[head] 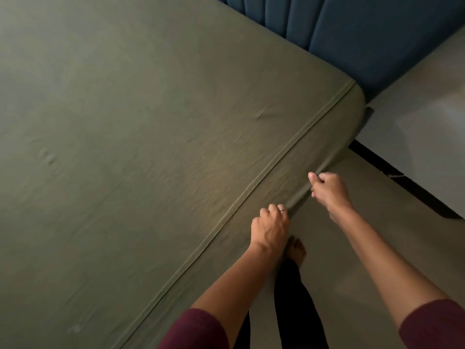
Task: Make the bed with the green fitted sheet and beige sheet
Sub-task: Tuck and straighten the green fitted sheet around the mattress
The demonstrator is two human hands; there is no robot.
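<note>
hands work the near side of the bed: left hand (273,226) and right hand (328,188) both pinch the hanging edge of the green sheet (151,122), right nearer the headboard (377,34) corner (seam runs diagonally toward it); beige sheet not visible.

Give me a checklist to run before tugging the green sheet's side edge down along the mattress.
1. Left hand has a grip on the lower edge of the green fitted sheet: ok.
2. Right hand has a grip on the same edge: ok.
3. Corner by the blue headboard covered: ok.
4. Top surface smooth: not ok, small wrinkles remain.
5. Edge tucked under the mattress: cannot tell.
6. Beige sheet within reach: cannot tell, not in view.
</note>
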